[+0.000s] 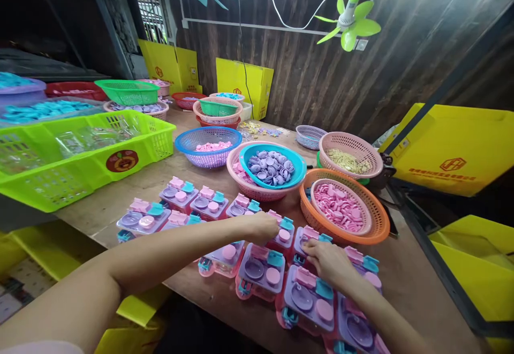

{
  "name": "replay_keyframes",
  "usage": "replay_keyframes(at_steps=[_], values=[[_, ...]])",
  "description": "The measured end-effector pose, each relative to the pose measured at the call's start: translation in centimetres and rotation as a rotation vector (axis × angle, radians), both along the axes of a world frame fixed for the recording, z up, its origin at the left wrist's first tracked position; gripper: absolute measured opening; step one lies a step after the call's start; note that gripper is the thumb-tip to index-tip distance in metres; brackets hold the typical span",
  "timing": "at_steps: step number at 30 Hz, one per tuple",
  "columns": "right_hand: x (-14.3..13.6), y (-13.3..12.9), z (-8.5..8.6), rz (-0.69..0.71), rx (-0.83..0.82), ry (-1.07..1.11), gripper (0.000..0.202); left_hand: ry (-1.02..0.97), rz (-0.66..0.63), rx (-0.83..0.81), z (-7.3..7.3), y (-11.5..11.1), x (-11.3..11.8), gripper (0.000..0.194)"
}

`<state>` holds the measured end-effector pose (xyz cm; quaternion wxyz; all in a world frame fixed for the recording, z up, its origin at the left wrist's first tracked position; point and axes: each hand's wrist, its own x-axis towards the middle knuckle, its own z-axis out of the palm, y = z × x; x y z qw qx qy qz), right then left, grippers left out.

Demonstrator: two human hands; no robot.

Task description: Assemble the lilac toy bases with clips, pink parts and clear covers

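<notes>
Two rows of small purple and pink plastic toy units [260, 273] stand on the table, each with a round purple dish, a pink round piece, and pink and blue flaps on top. My left hand [263, 228] reaches across the back row, its fingers curled down over one of the units; the fingertips and anything in them are hidden. Over another back-row unit to the right, my right hand [327, 257] bends its fingers together against the top. Its fingertips touch near the purple dish, and what they hold is too small to make out.
Behind the units are a blue basin [299, 177] of purple pieces, an orange basket [381, 231] around a pink basket of pink parts, and a purple-blue basket [206, 158]. A green crate [86, 174] stands left; yellow boxes [453, 150] stand right. A green fan [348, 24] hangs above.
</notes>
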<state>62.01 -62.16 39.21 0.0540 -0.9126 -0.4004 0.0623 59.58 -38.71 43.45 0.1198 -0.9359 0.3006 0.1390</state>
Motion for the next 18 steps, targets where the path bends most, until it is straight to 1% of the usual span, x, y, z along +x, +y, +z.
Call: replay_keyframes(at_steps=[2,5,7,9,10,12,14,16,18], values=[[-0.1,0.3,-0.1,-0.019,-0.024,0.002,0.022,0.008,0.028,-0.028,0.2,-0.4,0.0,0.015],[-0.2,0.6,-0.4,-0.04,-0.016,0.003,0.022,0.001,0.039,-0.041,0.8,-0.8,-0.4,0.014],[-0.3,0.4,-0.5,-0.029,0.031,0.019,0.022,0.001,0.028,-0.009,1.2,-1.0,-0.9,0.013],[-0.2,0.0,-0.2,0.025,0.108,0.059,0.023,0.007,0.028,0.012,1.5,-0.9,-1.0,0.015],[0.0,-0.3,0.1,0.055,0.143,0.087,0.023,0.009,0.038,-0.01,1.8,-0.7,-0.7,0.017],[1.1,-0.5,1.1,0.074,0.209,0.138,0.025,-0.033,0.104,-0.118,2.5,0.4,0.5,0.02],[3.0,0.2,2.7,0.024,0.289,0.112,0.031,-0.179,0.246,-0.235,3.4,2.2,2.8,0.021],[5.7,2.2,4.4,-0.049,0.377,-0.029,0.035,-0.362,0.387,-0.283,4.4,4.4,5.8,0.022],[8.5,5.7,6.0,-0.061,0.366,-0.201,0.035,-0.467,0.45,-0.279,5.0,6.4,8.7,0.019]])
